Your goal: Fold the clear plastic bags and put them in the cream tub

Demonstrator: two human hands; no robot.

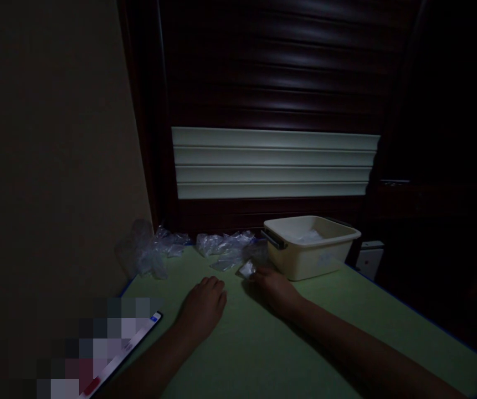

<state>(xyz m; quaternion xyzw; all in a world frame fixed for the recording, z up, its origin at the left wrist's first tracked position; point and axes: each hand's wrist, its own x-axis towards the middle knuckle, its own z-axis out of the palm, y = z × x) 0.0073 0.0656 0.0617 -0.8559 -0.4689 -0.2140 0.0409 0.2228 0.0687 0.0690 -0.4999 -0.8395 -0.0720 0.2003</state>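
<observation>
My left hand (203, 306) rests palm down on the green table (263, 343), its fingers curled under, with nothing visible in it. My right hand (275, 289) lies further right, and its fingertips pinch a small clear plastic packet (247, 269) just off the table surface. The packet sits right in front of a cream plastic tub (309, 245). The room is dim, so fine detail is hard to read.
Several crumpled clear plastic bags (225, 246) lie along the table's far edge, more of these bags (149, 249) in the left corner by the wall. A phone-like object (136, 338) lies at the near left. A dark shuttered window stands behind.
</observation>
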